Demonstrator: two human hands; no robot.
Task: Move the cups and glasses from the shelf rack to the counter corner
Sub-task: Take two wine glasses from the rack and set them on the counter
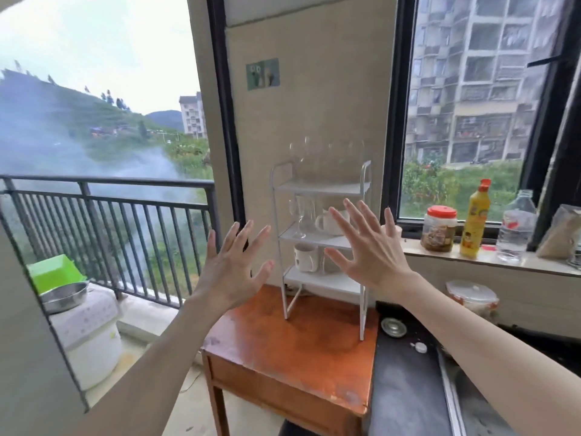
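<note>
Standing by the balcony opening, I saw a white appliance (91, 338) at the far left with a steel bowl (63, 296) and a green bin (55, 272) on top, set against the black railing (103, 196). Then came the left hand (234, 272), raised with its fingers spread apart and gripping nothing, hanging in the air above the left edge of the wooden table (292, 350). The table's front half lay bare, leaving open room before the rack. The white shelf rack (320, 243) stood at the table's back right corner, hard against the beige wall (311, 99). It had three shelves. The top one carried clear glasses (327, 158), too faint to count. On the middle shelf stood stemmed glasses (301, 215), two at least, beside one white cup (330, 221). The bottom shelf held a white mug (305, 258), with perhaps more behind it. The right hand (367, 250) hovered in front of the rack's right side, fingers likewise spread and empty, not plainly touching anything. To the right ran a dark counter (405, 385) with a small metal lid (394, 327) on it. A lidded container (471, 297) sat at its back. Along the window sill (490, 262) stood one red-lidded jar (439, 228), one yellow bottle (474, 221) and one clear bottle (515, 228).
</note>
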